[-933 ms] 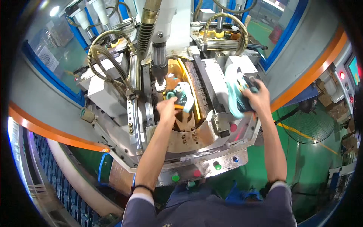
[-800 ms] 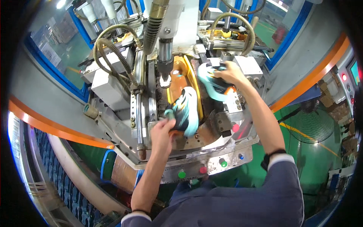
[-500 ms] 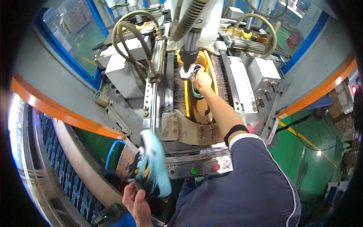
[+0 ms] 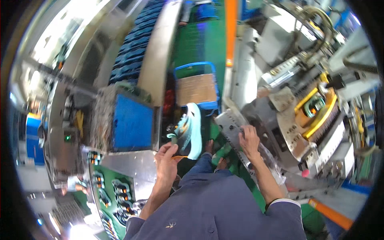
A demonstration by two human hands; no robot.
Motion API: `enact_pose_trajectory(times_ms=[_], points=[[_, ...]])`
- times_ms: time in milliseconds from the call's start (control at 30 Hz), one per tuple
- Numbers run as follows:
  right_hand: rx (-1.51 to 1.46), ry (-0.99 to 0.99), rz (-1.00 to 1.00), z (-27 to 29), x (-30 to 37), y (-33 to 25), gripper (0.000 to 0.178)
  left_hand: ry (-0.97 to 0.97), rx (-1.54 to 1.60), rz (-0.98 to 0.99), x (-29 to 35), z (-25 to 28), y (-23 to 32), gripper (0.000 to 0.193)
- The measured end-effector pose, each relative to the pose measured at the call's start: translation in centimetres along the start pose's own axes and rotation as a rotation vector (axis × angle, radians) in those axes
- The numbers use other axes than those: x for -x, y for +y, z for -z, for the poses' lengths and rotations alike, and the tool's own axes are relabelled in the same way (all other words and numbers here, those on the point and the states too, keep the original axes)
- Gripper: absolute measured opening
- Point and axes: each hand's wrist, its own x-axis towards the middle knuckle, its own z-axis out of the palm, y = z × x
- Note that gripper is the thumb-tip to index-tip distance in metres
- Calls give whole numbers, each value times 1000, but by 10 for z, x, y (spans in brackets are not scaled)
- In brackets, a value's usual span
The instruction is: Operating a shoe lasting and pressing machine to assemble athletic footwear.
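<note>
My left hand (image 4: 166,162) is closed on the heel end of a turquoise sneaker (image 4: 195,128) with black and orange parts. The sneaker hangs tilted on its side, toe up, in front of my body. My right hand (image 4: 250,143) holds nothing and is over the metal front panel (image 4: 234,125) of the machine, fingers loosely extended; whether they touch it I cannot tell. A second turquoise shoe (image 4: 308,109) sits in the machine between yellow side pads (image 4: 330,114).
A blue-framed cart (image 4: 196,90) with a brown board is ahead. Left stand a blue-sided box (image 4: 133,122) and a conveyor with dark slats (image 4: 136,44). Several shoes (image 4: 122,194) lie at lower left. An orange rail (image 4: 231,32) edges the machine.
My view has swung left, putting the machine at the right. My right hand has let go of the shoe inside the machine and come back to the front panel. The left hand keeps its sneaker.
</note>
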Motion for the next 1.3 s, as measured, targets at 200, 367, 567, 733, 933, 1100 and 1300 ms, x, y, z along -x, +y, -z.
enact_pose_trajectory(times_ms=[200, 367, 567, 733, 933, 1100, 1300], points=[[57, -167, 19, -49, 23, 55, 27, 258, 62, 36, 39, 81, -32, 29], [-80, 12, 22, -57, 2, 33, 23, 452, 195, 31, 65, 187, -53, 28], [-551, 73, 399, -66, -161, -204, 17, 872, 378, -69, 52, 338, -68, 24], [-381, -116, 971, -76, -217, -514, 22, 1144, 406, -245, 3, 509, -80, 12], [-353, -435, 1254, -167, -212, -804, 35, 1401, 312, -249, -63, 692, -46, 19], [-201, -697, 1315, -273, -221, -949, 57, 1434, 95, -236, -116, 801, 27, 23], [60, -1030, 1161, -322, -199, -1031, 60, 1397, -294, -419, -152, 912, 13, 52]])
